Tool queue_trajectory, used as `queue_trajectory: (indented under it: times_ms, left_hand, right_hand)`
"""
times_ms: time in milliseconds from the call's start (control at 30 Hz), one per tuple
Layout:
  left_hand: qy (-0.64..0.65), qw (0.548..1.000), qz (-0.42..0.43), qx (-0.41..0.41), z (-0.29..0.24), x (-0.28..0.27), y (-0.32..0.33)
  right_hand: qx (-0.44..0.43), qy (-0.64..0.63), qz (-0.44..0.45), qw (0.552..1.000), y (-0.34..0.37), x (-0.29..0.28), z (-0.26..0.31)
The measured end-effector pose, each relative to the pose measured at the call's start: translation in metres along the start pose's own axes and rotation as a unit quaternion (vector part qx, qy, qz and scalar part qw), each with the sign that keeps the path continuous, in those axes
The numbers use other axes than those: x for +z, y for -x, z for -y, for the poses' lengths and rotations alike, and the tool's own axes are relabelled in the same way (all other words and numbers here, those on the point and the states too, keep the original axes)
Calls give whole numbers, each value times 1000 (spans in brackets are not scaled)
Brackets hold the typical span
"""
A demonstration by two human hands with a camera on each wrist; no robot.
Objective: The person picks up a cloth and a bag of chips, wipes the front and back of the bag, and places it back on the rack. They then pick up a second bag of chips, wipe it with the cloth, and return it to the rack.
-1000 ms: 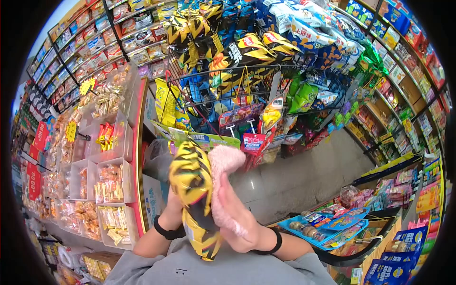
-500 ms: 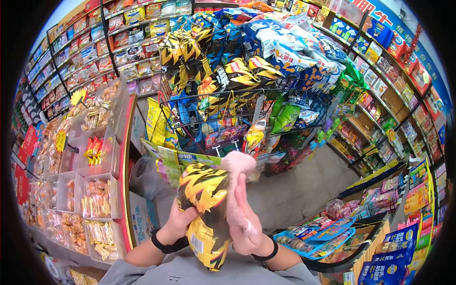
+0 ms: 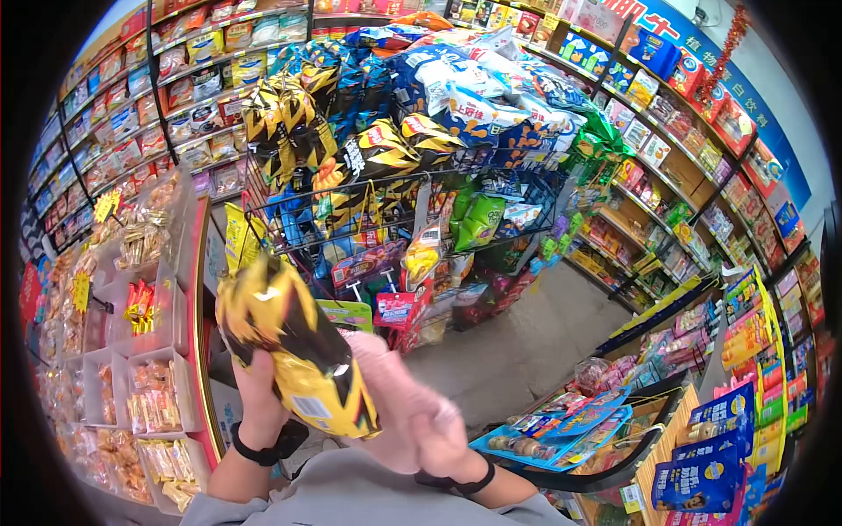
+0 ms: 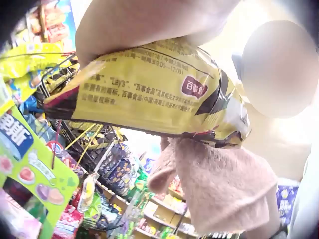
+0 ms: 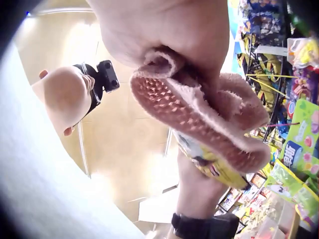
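Observation:
A yellow and black snack bag [image 3: 303, 364] is gripped in my left hand [image 3: 260, 399], its thumb across the bag's lower left side. Printed text on the bag [image 4: 144, 94] faces the left wrist camera. My right hand [image 3: 438, 438] clutches a pink fluffy cloth [image 3: 386, 408], which lies close against the bag's right edge. The right wrist view shows the cloth [image 5: 199, 114] bunched under the curled right hand [image 5: 169, 30], its nubby side showing, with the bag [image 5: 214, 167] behind it.
A wire rack [image 3: 351, 184] full of snack bags stands ahead. Clear bins of wrapped sweets [image 3: 158, 403] line the left. At the lower right is a black-rimmed display [image 3: 605, 473] with blue packs [image 3: 553, 430]. Grey floor [image 3: 500, 337] shows between them; shelves curve around behind.
The bag has moved left and tilted, its top toward the upper left. My right hand has gone from flat fingers along the cloth to a curled grip. The head view has shifted.

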State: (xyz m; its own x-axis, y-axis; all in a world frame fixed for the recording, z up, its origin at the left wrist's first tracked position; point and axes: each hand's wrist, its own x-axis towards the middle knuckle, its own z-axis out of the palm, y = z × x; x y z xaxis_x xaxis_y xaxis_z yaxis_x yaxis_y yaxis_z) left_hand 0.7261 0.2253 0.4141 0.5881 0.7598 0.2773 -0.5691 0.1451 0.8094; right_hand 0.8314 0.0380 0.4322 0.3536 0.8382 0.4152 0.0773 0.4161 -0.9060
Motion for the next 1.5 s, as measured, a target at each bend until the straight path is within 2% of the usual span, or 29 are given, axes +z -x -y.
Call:
queue_trajectory:
  times_ms: [33,167,200,233,300,367,400,500,567,633,667,700,767,833,900,967,1033,1067,1167,1267,1300,1367,1400,1433,1500]
  left_hand:
    - [-24,999,-12,41,3,1,2]
    - [-91,995,38,-27,6,15,7]
    - [-93,993,63,-30,8,21,11]
    - [-94,992,66,-48,7,25,15]
    - [-67,989,90,-94,8,26,16]
    - [-103,985,126,-62,6,31,22]
    - [-106,981,140,-77,7,30,26]
    - [-103,978,135,-120,5,26,31]
    - [-85,988,109,-67,6,23,27]
    - [-62,995,60,-49,0,20,18]
    - [-87,995,50,-29,0,11,14]
    - [-98,994,38,1,-6,10,9]
    - [-79,997,9,-6,-15,4,0]
    - [-57,998,4,-35,-22,3,-2]
    - [-59,997,39,-33,-18,4,2]
    - [-58,995,52,-56,-14,6,9]
    - [-61,994,81,-44,-12,10,15]
    - [-69,989,105,-83,-11,8,19]
    - [-91,977,153,-118,-10,8,27]
    - [-92,980,135,-117,-4,7,32]
    - [-72,985,116,-109,-2,6,34]
    - [-35,991,69,-108,-1,3,32]
    - [-6,993,51,-104,-3,2,29]
    - [20,994,36,-99,-6,0,23]
    - [-29,999,11,-44,-10,-4,14]
  right_hand:
    - [-17,21,-5,1000,1,-2,-2]
    - [-76,104,-22,991,9,-10,-11]
    - [-21,169,8,985,12,-3,-18]
    - [-35,279,11,960,3,3,7]
    - [-27,232,-27,972,4,4,1]
    - [-29,222,-54,973,-1,-1,-5]
    - [-29,211,-82,974,-4,-3,-7]
    - [-46,221,-67,972,-14,-6,2]
    - [-55,219,-71,971,-9,2,-7]
    - [-47,225,24,973,-1,5,-13]
    - [-58,286,46,955,1,11,-2]
    - [-58,284,53,956,2,10,-1]
    - [-22,273,119,954,7,10,-1]
    - [-16,252,133,958,11,11,-3]
    - [-54,237,87,966,14,11,-9]
    - [-49,232,69,969,12,10,-8]
    - [-44,227,53,971,8,9,-8]
    - [-41,214,15,976,6,8,-9]
    - [-64,215,-58,973,-3,4,-12]
    - [-73,265,-68,959,-11,1,-12]
    - [-67,262,-64,961,-9,4,-10]
    - [-36,219,-1,975,-10,10,-4]
    - [-56,275,46,959,-5,9,-8]
    - [-56,273,46,959,-5,11,-6]
    - [-76,311,91,943,-7,15,0]
